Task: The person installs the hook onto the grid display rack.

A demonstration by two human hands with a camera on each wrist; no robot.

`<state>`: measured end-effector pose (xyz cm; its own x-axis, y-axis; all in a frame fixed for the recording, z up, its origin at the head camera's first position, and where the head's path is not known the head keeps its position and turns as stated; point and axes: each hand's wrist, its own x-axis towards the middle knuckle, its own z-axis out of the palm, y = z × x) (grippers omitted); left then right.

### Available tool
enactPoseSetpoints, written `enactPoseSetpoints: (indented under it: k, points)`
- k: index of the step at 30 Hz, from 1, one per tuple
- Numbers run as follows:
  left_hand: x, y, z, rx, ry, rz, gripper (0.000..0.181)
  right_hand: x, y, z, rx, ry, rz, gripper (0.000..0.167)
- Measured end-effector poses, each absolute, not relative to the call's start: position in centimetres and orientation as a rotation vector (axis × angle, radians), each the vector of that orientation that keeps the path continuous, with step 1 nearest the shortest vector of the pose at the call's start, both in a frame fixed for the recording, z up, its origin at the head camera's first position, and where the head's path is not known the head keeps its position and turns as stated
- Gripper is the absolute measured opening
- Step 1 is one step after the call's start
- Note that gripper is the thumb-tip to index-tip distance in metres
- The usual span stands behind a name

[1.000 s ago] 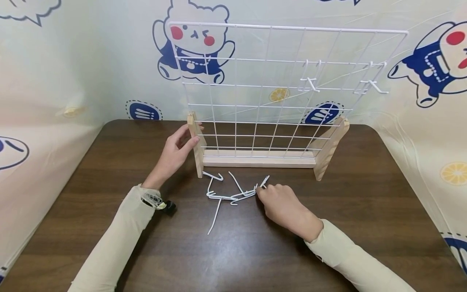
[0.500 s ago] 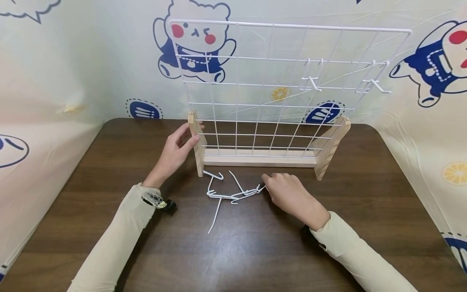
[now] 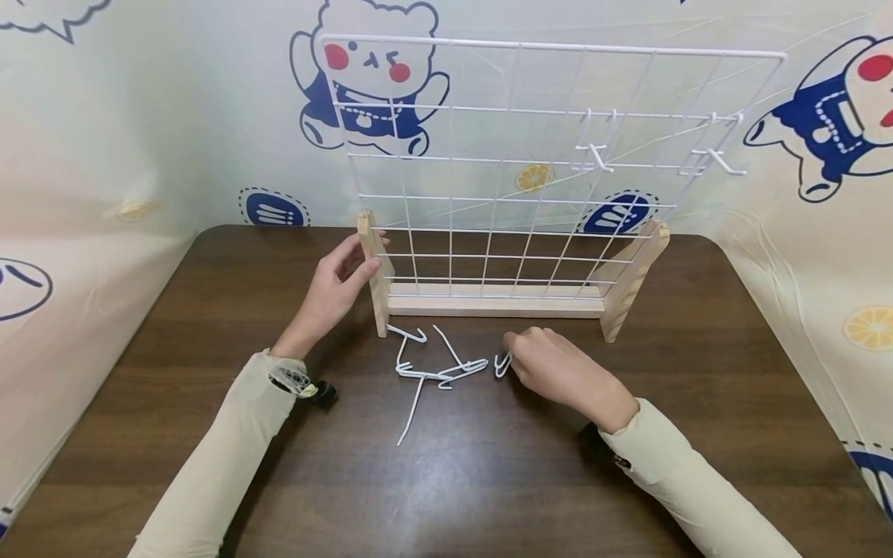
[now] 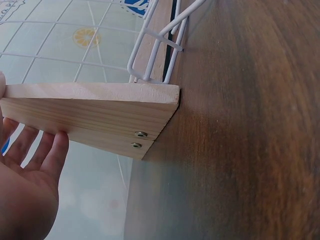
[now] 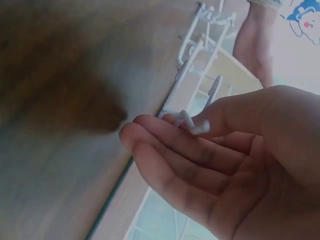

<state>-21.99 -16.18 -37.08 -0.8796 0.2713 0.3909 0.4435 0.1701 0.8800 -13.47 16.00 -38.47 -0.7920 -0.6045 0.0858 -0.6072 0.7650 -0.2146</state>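
My left hand [image 3: 336,287] grips the left wooden side panel [image 3: 377,283] of a white wire grid rack [image 3: 488,198], thumb on the near edge. In the left wrist view its fingers [image 4: 55,155] lie along the panel's outer face. Just right of the loose hooks, my right hand [image 3: 558,368] pinches a white wire hook [image 3: 501,366] low over the table. The right wrist view shows that hook [image 5: 187,121] between thumb and fingers; part of it is hidden by the hand. Several white wire hooks [image 3: 425,377] lie tangled in front of the rack.
Two hooks hang on the grid's right side, a left one [image 3: 593,155] and a right one [image 3: 718,159]. A wooden crossbar [image 3: 495,302] joins the side panels. Behind the brown table [image 3: 446,496] hangs a patterned cloth [image 3: 209,101].
My right hand has moved slightly right, drawing one hook away from the pile; a gap now separates them. The left hand has stayed on the panel.
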Motion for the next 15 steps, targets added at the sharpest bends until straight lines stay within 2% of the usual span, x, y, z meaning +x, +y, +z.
enactPoseSetpoints:
  k: [6, 15]
  points:
    - [-22.1, -16.1, -37.1, -0.718, -2.268, -1.837, 0.039, -13.7, 16.9, -37.2, 1.014, -2.957, 0.508, 0.011]
    - [-22.0, -16.2, -37.0, -0.71, -2.273, -1.838, 0.038, -13.5, 17.8, -35.5, 0.994, -2.943, 0.483, 0.018]
